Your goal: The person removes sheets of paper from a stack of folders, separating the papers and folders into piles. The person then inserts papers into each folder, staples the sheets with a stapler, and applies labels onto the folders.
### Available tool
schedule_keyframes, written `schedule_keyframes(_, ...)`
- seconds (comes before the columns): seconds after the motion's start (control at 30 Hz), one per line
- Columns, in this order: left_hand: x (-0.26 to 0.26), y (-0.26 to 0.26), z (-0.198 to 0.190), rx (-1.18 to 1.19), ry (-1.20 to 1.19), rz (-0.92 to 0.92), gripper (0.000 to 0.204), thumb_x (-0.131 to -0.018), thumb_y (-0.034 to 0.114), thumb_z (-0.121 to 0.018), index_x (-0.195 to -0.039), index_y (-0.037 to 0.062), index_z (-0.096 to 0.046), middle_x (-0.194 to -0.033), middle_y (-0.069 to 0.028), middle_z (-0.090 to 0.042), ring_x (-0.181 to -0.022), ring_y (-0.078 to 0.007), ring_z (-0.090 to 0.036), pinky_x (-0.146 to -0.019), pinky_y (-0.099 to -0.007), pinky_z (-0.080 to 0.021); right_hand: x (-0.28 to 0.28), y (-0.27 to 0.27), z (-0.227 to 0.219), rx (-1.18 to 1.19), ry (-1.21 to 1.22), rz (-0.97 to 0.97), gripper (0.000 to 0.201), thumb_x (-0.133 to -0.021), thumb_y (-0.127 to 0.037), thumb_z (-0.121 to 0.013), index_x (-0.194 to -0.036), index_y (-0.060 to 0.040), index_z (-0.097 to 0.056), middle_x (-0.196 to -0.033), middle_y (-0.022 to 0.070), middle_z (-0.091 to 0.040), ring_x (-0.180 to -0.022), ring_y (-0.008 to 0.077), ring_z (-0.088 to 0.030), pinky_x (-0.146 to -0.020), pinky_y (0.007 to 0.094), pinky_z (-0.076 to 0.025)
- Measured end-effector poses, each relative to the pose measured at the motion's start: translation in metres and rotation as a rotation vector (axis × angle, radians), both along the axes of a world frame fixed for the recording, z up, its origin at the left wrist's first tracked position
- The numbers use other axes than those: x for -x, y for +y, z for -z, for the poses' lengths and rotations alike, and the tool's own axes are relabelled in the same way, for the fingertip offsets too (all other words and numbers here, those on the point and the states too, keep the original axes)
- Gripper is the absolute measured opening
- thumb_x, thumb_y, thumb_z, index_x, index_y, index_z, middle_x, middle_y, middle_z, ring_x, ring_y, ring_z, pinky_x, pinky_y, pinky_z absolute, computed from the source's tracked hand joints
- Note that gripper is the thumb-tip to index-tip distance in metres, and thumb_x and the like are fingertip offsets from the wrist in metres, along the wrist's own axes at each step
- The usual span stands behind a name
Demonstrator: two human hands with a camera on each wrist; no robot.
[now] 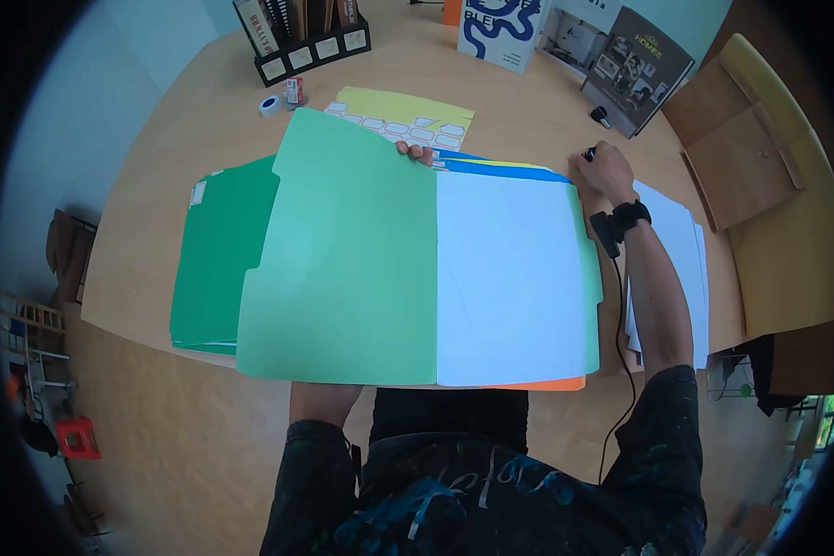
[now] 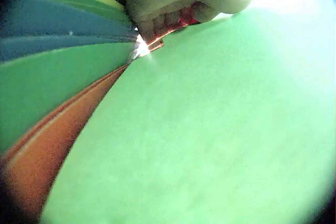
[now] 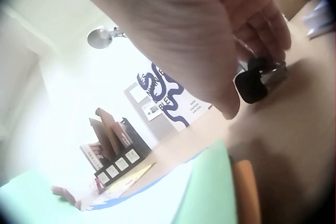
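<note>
A light green folder (image 1: pixel 343 250) lies open, with white sheets (image 1: pixel 514 278) on its right side. Blue and yellow edges show behind its top, and orange (image 1: pixel 565 383) under its bottom edge. The left hand (image 1: pixel 414 153) grips the stack at the top by the fold, its fingertips over the edge and its palm hidden behind; the left wrist view shows this hand (image 2: pixel 184 3) with curled fingers. Right of the folder's top corner, the right hand (image 1: pixel 606 173) pinches a black binder clip (image 1: pixel 589 155); in the right wrist view the clip (image 3: pixel 251 86) sits at its fingertips.
Dark green folders (image 1: pixel 222 250) lie at the left, white papers (image 1: pixel 672 269) at the right. Behind are a yellow label sheet (image 1: pixel 403 111), a tape roll (image 1: pixel 270 106), a file holder (image 1: pixel 315 56), standing books (image 1: pixel 638 69) and another black clip (image 1: pixel 600 117). A cable (image 1: pixel 625 343) hangs from the right wrist.
</note>
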State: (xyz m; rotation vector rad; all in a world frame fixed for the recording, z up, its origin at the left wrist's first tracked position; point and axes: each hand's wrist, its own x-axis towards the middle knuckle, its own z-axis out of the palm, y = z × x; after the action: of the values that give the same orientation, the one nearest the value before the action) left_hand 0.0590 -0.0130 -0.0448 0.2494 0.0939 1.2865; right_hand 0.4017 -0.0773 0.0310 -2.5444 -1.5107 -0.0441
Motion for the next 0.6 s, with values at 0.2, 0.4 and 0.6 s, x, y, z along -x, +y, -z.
schedule_keyframes(0.2, 0.000, -0.001, 0.000, 0.036, 0.004, -0.009, 0.036, -0.105, 0.035, -0.049, -0.097, 0.0001, -0.052, -0.099, -0.0136, -0.052, -0.104, -0.0274, -0.055, -0.117, -0.0395, -0.037, 0.041, 0.008, -0.019, -0.125, 0.225, -0.198, 0.045, -0.089, -0.036, -0.070, -0.108, 0.0047, -0.066, -0.105, 0.0241, -0.069, -0.100, 0.0339, -0.067, -0.086, 0.0420, -0.053)
schedule_keyframes(0.4, 0.000, -0.001, -0.002, 0.058, 0.022, 0.010, 0.036, -0.105, 0.035, -0.048, -0.097, -0.0005, -0.052, -0.098, -0.0137, -0.052, -0.104, -0.0277, -0.056, -0.117, -0.0394, -0.038, 0.159, 0.008, -0.034, -0.147, 0.512, -0.681, 0.046, -0.084, -0.029, -0.078, -0.114, 0.0041, -0.067, -0.104, 0.0192, -0.070, -0.095, 0.0284, -0.067, -0.085, 0.0381, -0.051)
schedule_keyframes(0.6, 0.001, -0.001, -0.006, 0.062, 0.040, 0.021, 0.037, -0.105, 0.035, -0.048, -0.097, -0.0011, -0.051, -0.098, -0.0138, -0.051, -0.103, -0.0279, -0.056, -0.116, -0.0394, -0.040, 0.157, 0.031, -0.015, -0.185, 0.401, -0.601, 0.046, -0.082, -0.032, -0.079, -0.114, 0.0006, -0.068, -0.103, 0.0192, -0.071, -0.096, 0.0319, -0.068, -0.085, 0.0404, -0.052)
